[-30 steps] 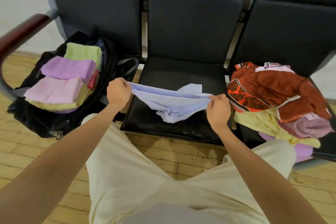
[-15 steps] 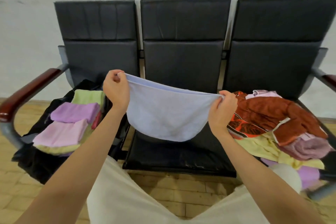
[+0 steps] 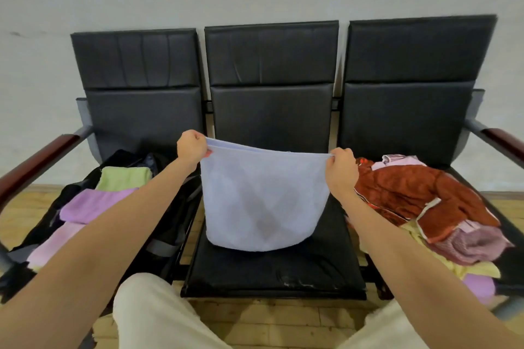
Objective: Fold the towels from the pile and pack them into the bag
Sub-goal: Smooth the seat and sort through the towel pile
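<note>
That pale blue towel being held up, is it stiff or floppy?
Probably floppy: the pale blue towel sags between the left hand and right hand. Likely light too, since pinched corners carry it.

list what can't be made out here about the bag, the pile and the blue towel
Head view only:
- bag: its inside is hidden by folded towels and the left forearm.
- pile: lower towels are buried, so no count.
- blue towel: far face unseen; corners are wrapped by left hand and right hand.
</note>
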A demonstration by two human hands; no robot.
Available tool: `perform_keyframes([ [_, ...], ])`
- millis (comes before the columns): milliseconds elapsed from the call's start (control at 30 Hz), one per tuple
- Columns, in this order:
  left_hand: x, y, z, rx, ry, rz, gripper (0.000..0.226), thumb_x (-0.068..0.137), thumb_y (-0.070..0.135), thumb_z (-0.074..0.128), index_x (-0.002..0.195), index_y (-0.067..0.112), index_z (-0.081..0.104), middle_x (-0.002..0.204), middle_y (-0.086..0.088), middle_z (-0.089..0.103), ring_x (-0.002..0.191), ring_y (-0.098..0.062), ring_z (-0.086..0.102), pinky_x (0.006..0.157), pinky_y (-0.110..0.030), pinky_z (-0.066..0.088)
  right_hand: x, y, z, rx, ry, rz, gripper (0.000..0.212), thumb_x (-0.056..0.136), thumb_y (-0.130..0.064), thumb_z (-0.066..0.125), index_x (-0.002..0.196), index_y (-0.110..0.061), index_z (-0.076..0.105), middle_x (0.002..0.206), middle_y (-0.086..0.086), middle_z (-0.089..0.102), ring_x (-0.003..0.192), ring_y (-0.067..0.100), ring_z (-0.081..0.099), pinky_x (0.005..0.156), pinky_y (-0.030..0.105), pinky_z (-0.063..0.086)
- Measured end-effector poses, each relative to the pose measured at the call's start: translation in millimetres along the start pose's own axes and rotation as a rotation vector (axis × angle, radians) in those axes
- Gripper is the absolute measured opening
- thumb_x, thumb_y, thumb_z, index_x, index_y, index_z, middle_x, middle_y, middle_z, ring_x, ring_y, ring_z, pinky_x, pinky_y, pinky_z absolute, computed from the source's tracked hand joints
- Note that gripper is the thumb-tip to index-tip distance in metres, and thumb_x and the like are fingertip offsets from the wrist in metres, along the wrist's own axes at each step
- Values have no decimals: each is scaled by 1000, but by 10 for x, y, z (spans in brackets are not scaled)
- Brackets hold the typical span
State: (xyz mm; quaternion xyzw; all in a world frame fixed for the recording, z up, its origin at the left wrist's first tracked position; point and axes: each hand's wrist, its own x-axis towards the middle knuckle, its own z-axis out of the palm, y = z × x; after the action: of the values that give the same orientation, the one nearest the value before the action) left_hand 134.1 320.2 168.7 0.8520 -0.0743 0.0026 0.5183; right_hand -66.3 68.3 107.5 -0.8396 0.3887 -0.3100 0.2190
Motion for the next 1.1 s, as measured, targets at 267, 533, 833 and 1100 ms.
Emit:
perform_keyframes([
  [267, 246, 46, 186, -168, -45, 8, 24, 92, -1, 39, 98, 3, 62, 99, -12, 59, 101, -27, 59, 93, -41, 53, 323, 32, -44, 335, 84, -84, 13, 93, -1, 43, 95, -3, 56, 104, 13, 53, 85, 18, 54, 75, 29, 46],
  [533, -114, -802, 313, -51, -168, -8, 25, 85, 1, 42, 81, 10, 65, 92, -13, 64, 97, -30, 62, 94, -48, 50, -352, 505, 183, 270, 99, -211, 18, 87, 7, 44, 93, -4, 56, 96, 10, 55, 89, 15, 51, 82, 15, 36],
  [833, -946, -1883, 274, 506, -588, 54, 21, 96, 5, 43, 85, 1, 61, 83, -14, 57, 80, -25, 53, 68, -32, 37, -1411, 1120, 502, 33, -487, -38, 19, 91, -1, 46, 100, -3, 63, 104, 13, 59, 93, 26, 59, 79, 26, 41],
  [1100, -1217, -2255, 38, 867, -781, 172, 20, 96, 10, 44, 97, -1, 60, 104, -16, 54, 95, -29, 55, 84, -36, 44, -1625, 1047, 461, 83, -598, 14, 14, 87, -3, 58, 100, -5, 61, 90, 9, 65, 73, 19, 58, 65, 26, 49],
])
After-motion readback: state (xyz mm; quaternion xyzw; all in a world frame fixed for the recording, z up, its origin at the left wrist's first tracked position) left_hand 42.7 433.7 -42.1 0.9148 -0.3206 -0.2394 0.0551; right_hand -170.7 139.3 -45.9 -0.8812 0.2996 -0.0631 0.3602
